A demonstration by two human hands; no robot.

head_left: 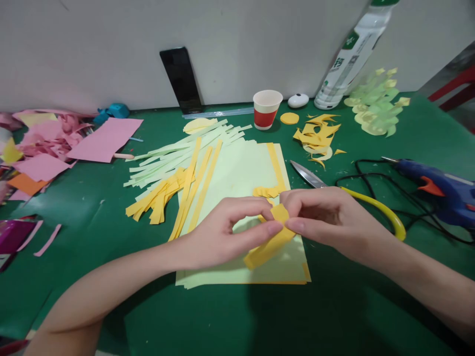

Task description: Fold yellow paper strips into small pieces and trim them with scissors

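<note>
"What filled the view?"

"A green table (352, 306), with stacked pale-green sheets (241, 170) running from its centre to six o'clock."

"And the hands?"

"Both were bare and met above the sheets: the left hand (222, 235) at six o'clock, the right hand (337, 217) at four. Scissors (307, 175) lay beyond the right hand, at three; a bundle of yellow strips (161, 195) lay at nine."

"What was held?"

"A yellow paper strip (269, 249), at five o'clock — pinched by both thumbs against the fingers, seemingly bent there, its longer part angled down toward seven. Small yellow pieces (267, 192) lay just past the fingertips."

"How was that best handled?"

"In my judgement, with edges lined up, one thumb steadying and the other pressing lightly — a hard squeeze risked creasing the free length."
</note>
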